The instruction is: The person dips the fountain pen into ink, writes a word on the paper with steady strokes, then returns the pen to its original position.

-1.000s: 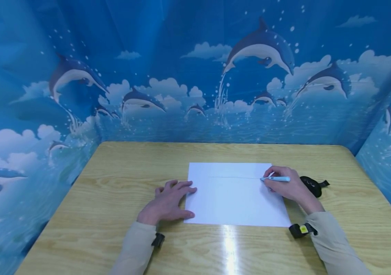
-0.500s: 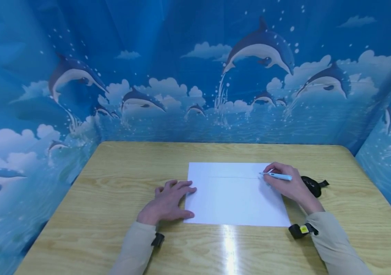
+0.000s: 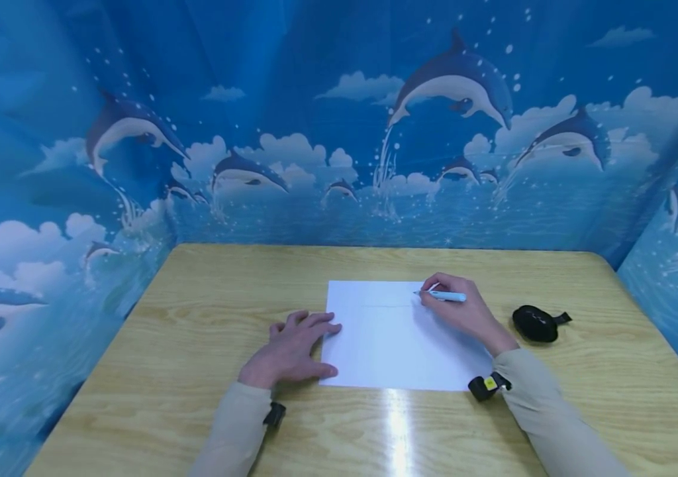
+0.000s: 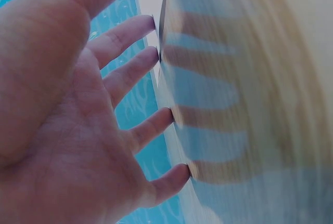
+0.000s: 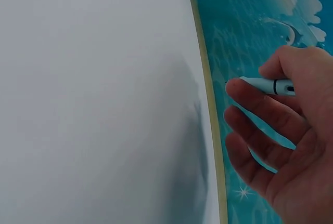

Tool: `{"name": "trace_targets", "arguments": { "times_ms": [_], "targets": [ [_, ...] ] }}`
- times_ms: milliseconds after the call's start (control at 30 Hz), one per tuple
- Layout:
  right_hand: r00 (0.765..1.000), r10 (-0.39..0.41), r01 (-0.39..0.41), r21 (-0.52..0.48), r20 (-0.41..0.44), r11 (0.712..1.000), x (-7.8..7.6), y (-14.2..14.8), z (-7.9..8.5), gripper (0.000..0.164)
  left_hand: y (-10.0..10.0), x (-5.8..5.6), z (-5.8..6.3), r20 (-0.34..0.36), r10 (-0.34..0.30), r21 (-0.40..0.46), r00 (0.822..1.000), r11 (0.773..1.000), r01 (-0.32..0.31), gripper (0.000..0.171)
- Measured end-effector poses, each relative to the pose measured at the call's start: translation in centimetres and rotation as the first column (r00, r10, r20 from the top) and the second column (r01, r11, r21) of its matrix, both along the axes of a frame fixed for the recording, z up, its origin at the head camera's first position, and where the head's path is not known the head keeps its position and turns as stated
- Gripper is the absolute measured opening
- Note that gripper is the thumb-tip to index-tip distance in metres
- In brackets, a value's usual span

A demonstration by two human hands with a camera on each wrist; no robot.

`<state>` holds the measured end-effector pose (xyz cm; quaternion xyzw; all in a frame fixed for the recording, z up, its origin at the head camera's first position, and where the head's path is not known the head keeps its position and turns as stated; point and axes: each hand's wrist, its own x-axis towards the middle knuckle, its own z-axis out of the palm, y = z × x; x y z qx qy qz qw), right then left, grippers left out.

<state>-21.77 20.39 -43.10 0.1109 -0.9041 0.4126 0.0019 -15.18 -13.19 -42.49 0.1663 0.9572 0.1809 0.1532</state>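
A white sheet of paper [image 3: 387, 348] lies on the wooden table, with one thin horizontal line drawn across its upper part. My left hand [image 3: 290, 351] rests with spread fingers, its fingertips and thumb at the sheet's left edge. In the left wrist view the fingertips [image 4: 179, 174] of that hand touch the tabletop. My right hand [image 3: 461, 308] pinches a light blue pen [image 3: 449, 296] over the upper right of the sheet, tip pointing left and above the line. The right wrist view shows the pen [image 5: 265, 84] between thumb and fingers, raised off the paper.
A black rounded case [image 3: 535, 324] with a short strap lies on the wooden table [image 3: 208, 298], right of the sheet. A blue curtain [image 3: 339, 86] printed with dolphins hangs behind the table and along both sides. Each wrist wears a small black camera [image 3: 483, 387].
My right hand has lifted the pen from the line's right end and moved left and slightly up, uncovering the black case. The left hand has stayed in place.
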Motion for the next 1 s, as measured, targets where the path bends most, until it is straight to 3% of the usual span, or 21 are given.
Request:
{"name": "trace_targets", "arguments": {
  "times_ms": [300, 733, 1000],
  "targets": [
    [0.999, 0.019, -0.02, -0.026, -0.027, 0.999, -1.1, -1.4, -0.5, 0.011, 0.0, -0.1, 0.0, -0.01, -0.005, -0.005, 1.0, 1.0, 0.005, 0.07],
    [0.999, 0.024, -0.024, 0.014, 0.025, 1.0, -2.0, -1.7, -1.1, 0.015, -0.1, -0.2, -0.1, 0.006, -0.015, -0.007, 1.0, 1.0, 0.015, 0.071],
    [1.0, 0.026, -0.027, 0.026, 0.015, 0.999, -2.2, -1.8, -1.1, 0.016, -0.1, -0.1, -0.1, 0.005, -0.016, -0.004, 1.0, 1.0, 0.016, 0.071]
  ]
}}
